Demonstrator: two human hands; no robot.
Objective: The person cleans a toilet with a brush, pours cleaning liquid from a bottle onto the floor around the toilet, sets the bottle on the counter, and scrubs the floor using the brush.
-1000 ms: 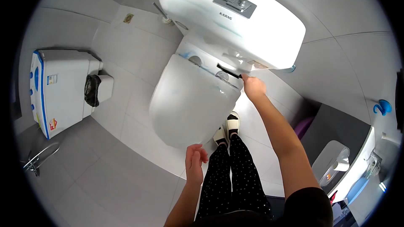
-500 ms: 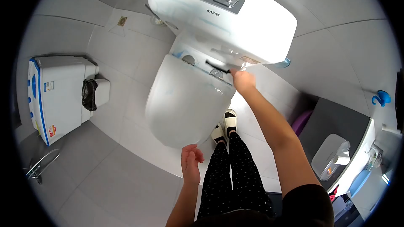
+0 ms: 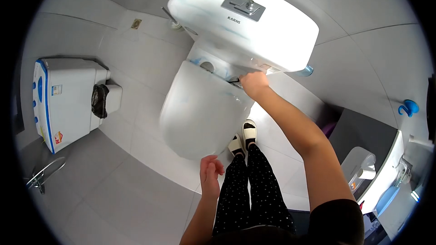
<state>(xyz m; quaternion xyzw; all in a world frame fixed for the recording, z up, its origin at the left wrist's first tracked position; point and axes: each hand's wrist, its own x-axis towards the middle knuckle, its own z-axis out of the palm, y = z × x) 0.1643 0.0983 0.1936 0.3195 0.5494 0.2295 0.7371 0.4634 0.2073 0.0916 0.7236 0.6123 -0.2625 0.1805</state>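
Observation:
The toilet's white lid (image 3: pixel 204 109) is down, with a round metal hinge cap (image 3: pixel 207 66) at its rear left. At the right hinge, my right hand (image 3: pixel 255 84) is closed around a slim black brush (image 3: pixel 234 81), mostly hidden by the fingers. Blue streaks (image 3: pixel 196 60) mark the ceramic behind the lid, and more run across the cistern (image 3: pixel 272 31). My left hand (image 3: pixel 211 172) hangs by the lid's front edge, fingers loosely bent and apart, holding nothing.
A toilet brush holder (image 3: pixel 175 25) stands behind the toilet at left. Further left are a small washing machine (image 3: pixel 70 102) and a bin with a black bag (image 3: pixel 113 100). At right are a blue wall hook (image 3: pixel 409 107) and a dark cabinet (image 3: pixel 359 131).
My right hand has shifted slightly left and up along the rear of the lid, and less of the brush shows. My left hand stays by the lid's front; the view has moved slightly.

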